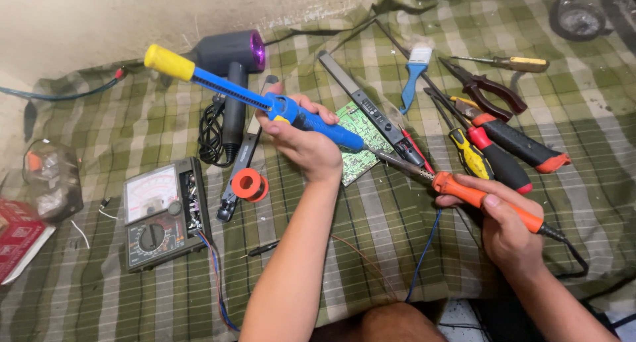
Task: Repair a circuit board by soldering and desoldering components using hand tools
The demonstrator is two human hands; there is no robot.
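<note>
I see a grey hair dryer with a purple ring (228,54), a boxy meter with a dial (162,213), and an orange spool (250,184).

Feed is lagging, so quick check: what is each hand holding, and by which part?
Left hand grips the blue desoldering pump around its lower barrel. Right hand holds the orange soldering iron by its handle.
</note>
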